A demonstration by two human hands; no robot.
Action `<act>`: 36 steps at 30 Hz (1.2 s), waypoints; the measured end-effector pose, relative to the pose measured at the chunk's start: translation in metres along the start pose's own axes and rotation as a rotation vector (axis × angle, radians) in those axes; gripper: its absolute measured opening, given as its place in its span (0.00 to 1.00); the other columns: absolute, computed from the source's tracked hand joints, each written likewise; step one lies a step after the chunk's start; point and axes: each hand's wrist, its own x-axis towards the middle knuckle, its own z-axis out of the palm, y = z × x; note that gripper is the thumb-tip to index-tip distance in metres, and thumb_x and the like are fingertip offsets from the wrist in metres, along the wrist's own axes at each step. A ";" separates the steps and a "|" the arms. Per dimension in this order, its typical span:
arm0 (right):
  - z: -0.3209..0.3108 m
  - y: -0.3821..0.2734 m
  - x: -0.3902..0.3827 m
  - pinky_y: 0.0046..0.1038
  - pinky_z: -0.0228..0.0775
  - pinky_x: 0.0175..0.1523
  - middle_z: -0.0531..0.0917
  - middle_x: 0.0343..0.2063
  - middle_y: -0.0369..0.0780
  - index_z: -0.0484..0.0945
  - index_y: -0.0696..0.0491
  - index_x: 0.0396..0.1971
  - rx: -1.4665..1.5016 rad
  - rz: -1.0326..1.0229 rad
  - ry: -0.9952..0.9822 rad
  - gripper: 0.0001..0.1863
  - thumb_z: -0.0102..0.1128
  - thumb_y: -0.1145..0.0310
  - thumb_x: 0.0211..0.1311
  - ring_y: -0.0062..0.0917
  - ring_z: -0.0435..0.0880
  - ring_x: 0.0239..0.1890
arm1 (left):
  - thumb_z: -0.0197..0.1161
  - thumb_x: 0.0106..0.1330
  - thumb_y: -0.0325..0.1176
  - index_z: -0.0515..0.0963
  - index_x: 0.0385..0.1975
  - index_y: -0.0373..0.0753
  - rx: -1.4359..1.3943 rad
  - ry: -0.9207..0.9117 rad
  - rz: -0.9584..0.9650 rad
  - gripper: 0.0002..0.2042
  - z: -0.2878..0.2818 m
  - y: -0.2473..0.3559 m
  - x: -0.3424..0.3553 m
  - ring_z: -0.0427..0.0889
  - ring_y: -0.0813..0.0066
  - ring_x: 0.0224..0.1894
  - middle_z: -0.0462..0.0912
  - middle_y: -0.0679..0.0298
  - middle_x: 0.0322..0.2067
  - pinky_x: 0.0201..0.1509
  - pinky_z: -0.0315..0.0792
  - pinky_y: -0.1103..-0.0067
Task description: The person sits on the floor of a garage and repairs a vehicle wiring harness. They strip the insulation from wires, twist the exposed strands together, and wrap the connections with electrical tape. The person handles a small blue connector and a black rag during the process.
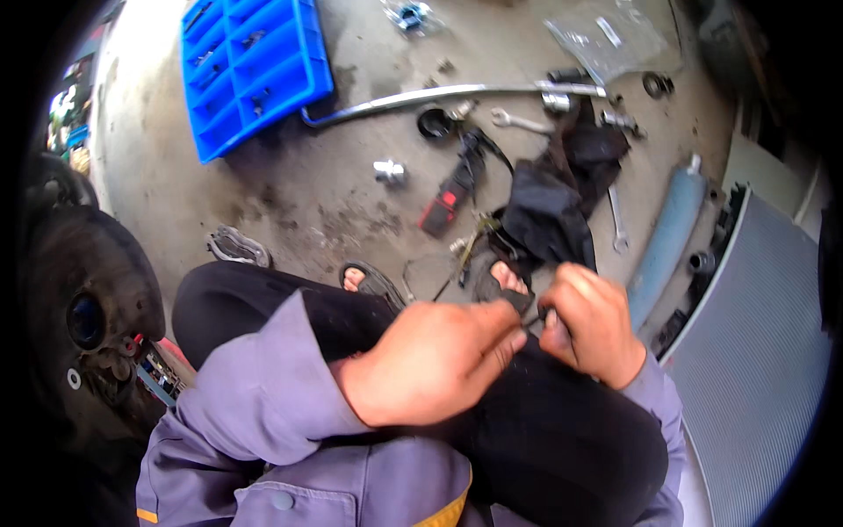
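Note:
Close together above my black-trousered lap are both hands. My left hand (439, 360) is closed, thumb and fingers pinched toward the right hand; whatever lies in its grip is hidden. My right hand (593, 325), to its right, has its fingers curled round a small dark piece (549, 316) whose kind I cannot make out. A thin dark part seems to run between the two hands. Just beyond them lie a black cloth (549, 206) and a red-and-black hand tool (450, 200) on the concrete floor.
A blue compartment tray (318, 75) holds small parts at far left. Beyond the cloth lie a long metal bar (421, 95), a wrench (522, 121) and several sockets. At right are another wrench (618, 220), a grey-blue cylinder (672, 228) and a finned radiator (764, 334).

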 end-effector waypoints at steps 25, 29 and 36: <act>0.083 0.092 -0.084 0.36 0.71 0.52 0.80 0.45 0.40 0.80 0.54 0.39 -0.140 0.662 0.386 0.14 0.70 0.63 0.58 0.36 0.77 0.49 | 0.56 0.76 0.35 0.79 0.45 0.33 -0.454 0.103 -0.289 0.11 0.011 -0.017 0.000 0.64 0.88 0.29 0.70 0.75 0.26 0.32 0.60 0.86; 0.082 0.078 -0.067 0.38 0.67 0.59 0.80 0.46 0.42 0.81 0.55 0.37 -0.435 0.579 0.371 0.11 0.68 0.66 0.58 0.39 0.76 0.55 | 0.55 0.77 0.35 0.78 0.52 0.33 -0.644 0.119 -0.277 0.13 0.017 -0.015 -0.002 0.65 0.89 0.28 0.71 0.75 0.26 0.31 0.61 0.87; 0.043 0.061 -0.077 0.29 0.71 0.52 0.82 0.39 0.40 0.78 0.58 0.37 0.307 0.679 0.438 0.07 0.62 0.70 0.65 0.27 0.80 0.46 | 0.57 0.75 0.32 0.77 0.48 0.34 -0.597 0.120 -0.289 0.10 0.017 -0.018 0.001 0.72 0.88 0.27 0.80 0.69 0.29 0.30 0.66 0.87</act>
